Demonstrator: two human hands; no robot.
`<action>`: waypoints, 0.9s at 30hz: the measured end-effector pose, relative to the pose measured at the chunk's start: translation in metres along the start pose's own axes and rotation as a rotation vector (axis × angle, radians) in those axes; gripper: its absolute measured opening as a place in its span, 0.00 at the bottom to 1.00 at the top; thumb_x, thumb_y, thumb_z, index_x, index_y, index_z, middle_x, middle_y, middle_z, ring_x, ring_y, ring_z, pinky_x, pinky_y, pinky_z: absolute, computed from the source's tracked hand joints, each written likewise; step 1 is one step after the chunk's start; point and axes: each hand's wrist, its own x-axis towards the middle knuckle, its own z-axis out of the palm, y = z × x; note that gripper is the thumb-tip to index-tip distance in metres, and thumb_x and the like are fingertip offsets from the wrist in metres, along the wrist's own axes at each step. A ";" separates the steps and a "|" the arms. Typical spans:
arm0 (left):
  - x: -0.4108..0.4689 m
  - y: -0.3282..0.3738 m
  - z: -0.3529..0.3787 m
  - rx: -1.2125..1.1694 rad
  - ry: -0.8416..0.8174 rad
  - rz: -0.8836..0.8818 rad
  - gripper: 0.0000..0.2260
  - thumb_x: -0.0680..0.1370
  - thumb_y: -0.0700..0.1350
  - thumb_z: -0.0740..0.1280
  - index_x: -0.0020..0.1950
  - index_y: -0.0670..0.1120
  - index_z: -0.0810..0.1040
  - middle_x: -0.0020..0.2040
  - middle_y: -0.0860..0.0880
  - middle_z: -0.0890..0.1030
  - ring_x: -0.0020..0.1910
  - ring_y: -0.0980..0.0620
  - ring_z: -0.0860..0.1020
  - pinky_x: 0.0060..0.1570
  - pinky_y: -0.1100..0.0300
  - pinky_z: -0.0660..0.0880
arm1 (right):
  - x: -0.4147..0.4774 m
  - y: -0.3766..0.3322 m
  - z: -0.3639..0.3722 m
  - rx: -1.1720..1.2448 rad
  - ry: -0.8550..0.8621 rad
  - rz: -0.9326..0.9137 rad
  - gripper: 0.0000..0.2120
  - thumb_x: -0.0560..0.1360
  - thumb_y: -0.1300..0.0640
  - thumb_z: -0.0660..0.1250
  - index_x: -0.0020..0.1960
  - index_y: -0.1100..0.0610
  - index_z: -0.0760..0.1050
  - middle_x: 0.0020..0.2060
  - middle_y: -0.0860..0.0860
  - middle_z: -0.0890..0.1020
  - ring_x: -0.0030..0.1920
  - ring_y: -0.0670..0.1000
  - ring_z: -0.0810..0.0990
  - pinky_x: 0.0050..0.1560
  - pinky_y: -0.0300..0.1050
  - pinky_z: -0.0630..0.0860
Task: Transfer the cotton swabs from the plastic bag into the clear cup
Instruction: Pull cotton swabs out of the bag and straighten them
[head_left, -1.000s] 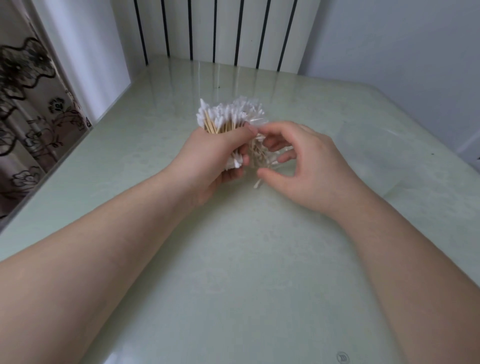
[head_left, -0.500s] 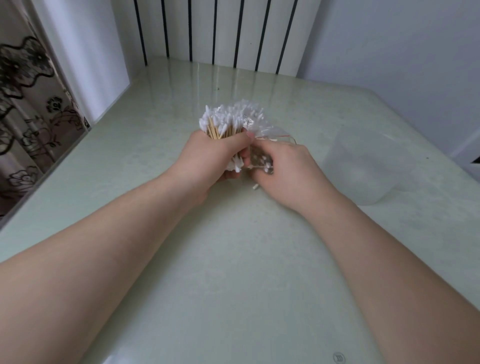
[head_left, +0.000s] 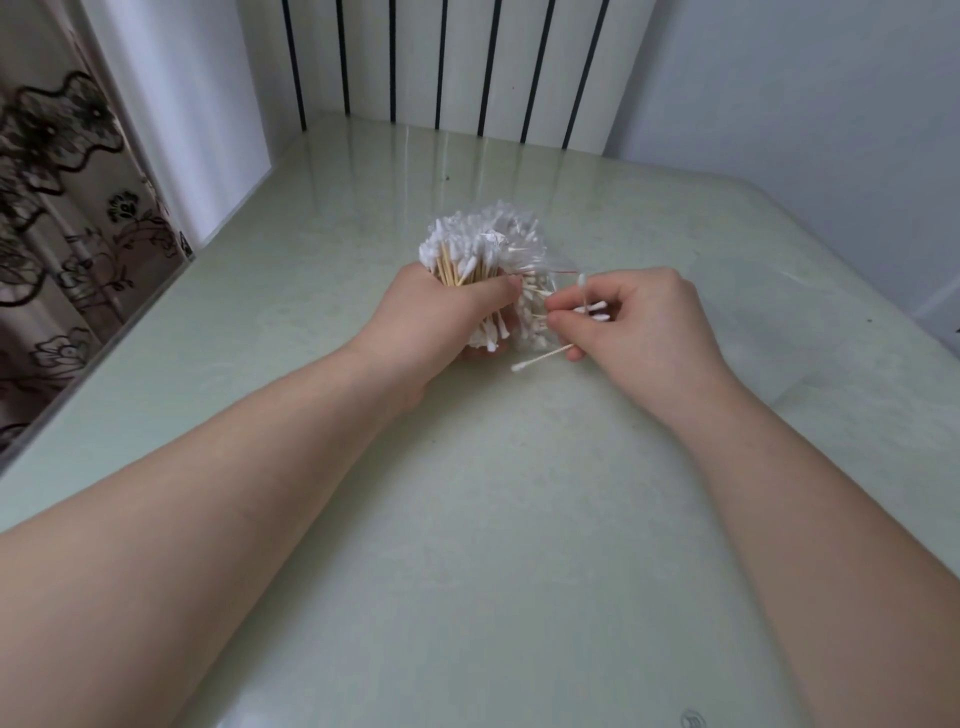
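**A:** What sits left of the plastic bag (head_left: 540, 312)?

**B:** The left forearm comes in from the lower left, low over the tabletop (head_left: 467, 545). The left grip (head_left: 441, 317) is wrapped tight round a thick bundle of cotton swabs (head_left: 478, 249), with the thumb laid across the front.

**A:** How does the bundle stand?

**B:** Roughly upright in the fist. White tips fan out above it and a few poke out below. The bag touches the bundle's right side, drapes partly over its tips, and has more swabs inside.

**A:** And right of the bag?

**B:** The right grip (head_left: 639, 322) is just beside it, back of the hand up and fingers curled inward. Thumb and fingertips pinch a few loose swabs (head_left: 592, 309), one of them pointing upward. A single swab (head_left: 543, 358) slants from the lower fingers down toward the tabletop below the bag.

**A:** The clear cup (head_left: 774, 364)?

**B:** It shows only as a faint outline further right of the bag, past the right wrist. I can't tell more.
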 end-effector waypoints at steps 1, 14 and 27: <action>0.000 -0.001 0.000 0.011 0.003 0.008 0.11 0.71 0.46 0.75 0.53 0.46 0.85 0.49 0.44 0.87 0.51 0.42 0.86 0.58 0.37 0.79 | 0.000 0.000 -0.002 0.008 0.019 0.014 0.05 0.72 0.58 0.75 0.42 0.48 0.85 0.33 0.46 0.85 0.30 0.42 0.83 0.37 0.32 0.75; -0.004 -0.002 0.000 0.204 -0.047 0.149 0.10 0.73 0.47 0.75 0.53 0.46 0.85 0.50 0.44 0.86 0.51 0.43 0.85 0.55 0.40 0.81 | -0.007 -0.010 -0.020 0.332 -0.136 0.059 0.06 0.71 0.67 0.76 0.44 0.59 0.82 0.30 0.52 0.83 0.29 0.48 0.81 0.38 0.38 0.80; -0.010 0.004 -0.001 0.316 -0.317 0.307 0.08 0.77 0.35 0.72 0.55 0.34 0.80 0.44 0.34 0.81 0.37 0.49 0.79 0.35 0.57 0.79 | -0.006 -0.012 -0.013 0.585 -0.057 0.071 0.09 0.73 0.70 0.73 0.48 0.57 0.80 0.33 0.51 0.84 0.32 0.48 0.83 0.36 0.36 0.78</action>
